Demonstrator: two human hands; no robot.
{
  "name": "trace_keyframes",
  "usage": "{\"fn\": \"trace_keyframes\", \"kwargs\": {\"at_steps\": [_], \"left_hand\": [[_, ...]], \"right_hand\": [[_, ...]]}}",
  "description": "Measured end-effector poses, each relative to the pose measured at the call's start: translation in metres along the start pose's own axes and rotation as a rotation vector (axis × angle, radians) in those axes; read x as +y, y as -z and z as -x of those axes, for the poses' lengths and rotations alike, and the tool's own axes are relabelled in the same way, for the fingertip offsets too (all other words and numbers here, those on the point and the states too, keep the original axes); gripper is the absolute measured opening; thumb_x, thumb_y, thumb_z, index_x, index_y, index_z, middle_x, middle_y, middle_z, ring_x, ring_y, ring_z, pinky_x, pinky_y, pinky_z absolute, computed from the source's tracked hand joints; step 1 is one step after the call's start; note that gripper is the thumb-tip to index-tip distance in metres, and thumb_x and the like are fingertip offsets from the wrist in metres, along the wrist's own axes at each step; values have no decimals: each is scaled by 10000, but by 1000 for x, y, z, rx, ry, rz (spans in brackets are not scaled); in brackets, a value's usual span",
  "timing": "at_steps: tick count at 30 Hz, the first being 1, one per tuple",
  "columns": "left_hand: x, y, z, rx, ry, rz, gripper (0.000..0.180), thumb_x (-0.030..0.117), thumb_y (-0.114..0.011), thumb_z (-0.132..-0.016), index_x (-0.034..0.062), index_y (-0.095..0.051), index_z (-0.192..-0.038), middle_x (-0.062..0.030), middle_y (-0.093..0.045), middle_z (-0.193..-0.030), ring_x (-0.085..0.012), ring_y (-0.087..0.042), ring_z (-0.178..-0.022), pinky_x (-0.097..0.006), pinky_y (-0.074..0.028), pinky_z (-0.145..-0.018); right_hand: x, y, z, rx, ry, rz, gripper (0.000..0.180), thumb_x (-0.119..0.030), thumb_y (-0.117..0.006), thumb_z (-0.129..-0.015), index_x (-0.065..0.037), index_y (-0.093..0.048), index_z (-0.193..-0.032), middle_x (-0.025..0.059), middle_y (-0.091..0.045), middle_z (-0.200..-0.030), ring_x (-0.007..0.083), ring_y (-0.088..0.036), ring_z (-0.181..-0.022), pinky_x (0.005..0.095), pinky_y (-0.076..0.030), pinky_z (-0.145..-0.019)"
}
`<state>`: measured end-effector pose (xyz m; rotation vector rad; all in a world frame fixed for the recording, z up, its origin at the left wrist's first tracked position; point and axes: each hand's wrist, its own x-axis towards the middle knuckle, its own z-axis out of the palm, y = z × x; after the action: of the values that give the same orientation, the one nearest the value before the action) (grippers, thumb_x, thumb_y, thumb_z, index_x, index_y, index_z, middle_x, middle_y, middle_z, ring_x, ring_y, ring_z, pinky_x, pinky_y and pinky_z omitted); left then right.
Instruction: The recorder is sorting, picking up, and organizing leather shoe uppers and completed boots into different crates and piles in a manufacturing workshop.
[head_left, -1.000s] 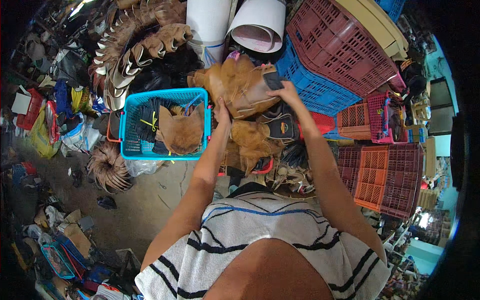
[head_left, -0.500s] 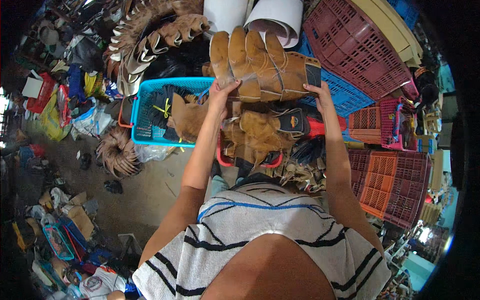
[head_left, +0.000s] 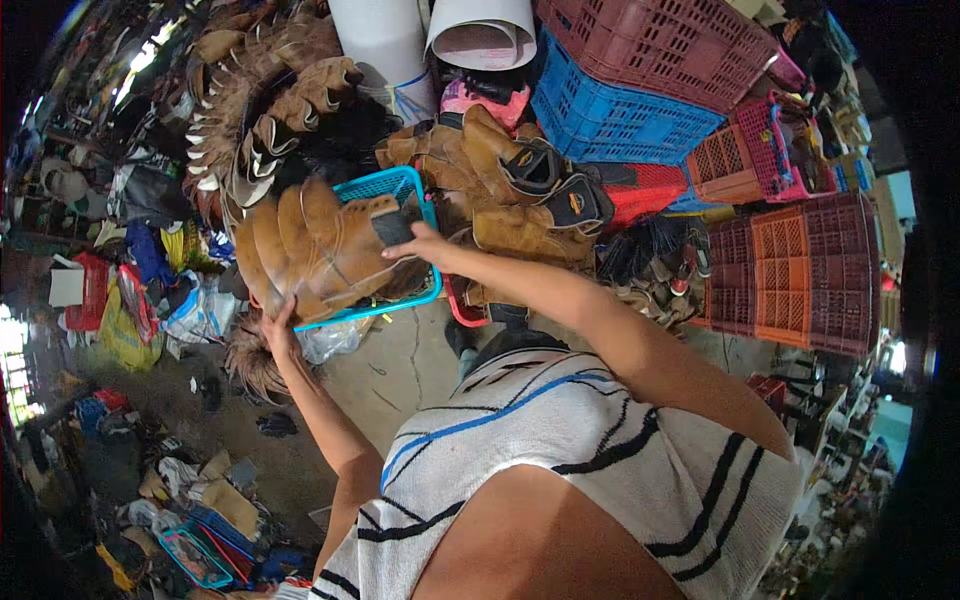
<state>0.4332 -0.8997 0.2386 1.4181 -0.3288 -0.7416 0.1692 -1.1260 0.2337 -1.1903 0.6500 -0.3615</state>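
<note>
Between my two hands is a fanned stack of tan leather shoe uppers [head_left: 315, 245], slightly blurred, over a turquoise plastic basket [head_left: 425, 190]. My left hand [head_left: 280, 325] grips the stack's lower left end. Closed on the dark collar end at the right is my right hand [head_left: 415, 245], thumb on top. The stack hides most of the basket's inside. Just right of the basket lie more tan uppers [head_left: 510, 228], some with black padded collars [head_left: 577, 203]. Beneath them shows part of a red basket [head_left: 463, 308].
Rolled white sheets [head_left: 480, 35] stand at the back, beside a long curved row of brown leather pieces [head_left: 255, 110]. Stacked maroon [head_left: 650, 45] and blue crates [head_left: 610, 110] rise at the back right. Orange and maroon crates [head_left: 785, 270] stand at right. Bags and scraps clutter the left floor.
Both hands have swung left and toward me with the stack of uppers, from above the pile in the middle to over the turquoise basket. The view has shifted too.
</note>
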Motion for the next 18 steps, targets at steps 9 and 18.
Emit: {"fn": "trace_keyframes", "kwargs": {"at_steps": [9,18], "left_hand": [[-73,36,-47,1,118,-92,600,130,-798,-718,-32,-524,-1227,-113,-625,-1126,-224,-602,-1021,-352,-435,-925],[-60,22,-35,78,87,-133,468,166,-754,-798,-9,-560,-1186,-98,-643,-1093,-185,-625,-989,-297,-479,-854]], "right_hand": [[81,25,-15,306,62,732,606,-452,-828,-611,-2,-631,-965,154,-640,-784,295,-625,-728,396,-489,-656],[-41,155,16,834,593,896,209,-82,-706,-743,-34,-645,-937,74,-670,-785,211,-619,-675,308,-491,-625]]}}
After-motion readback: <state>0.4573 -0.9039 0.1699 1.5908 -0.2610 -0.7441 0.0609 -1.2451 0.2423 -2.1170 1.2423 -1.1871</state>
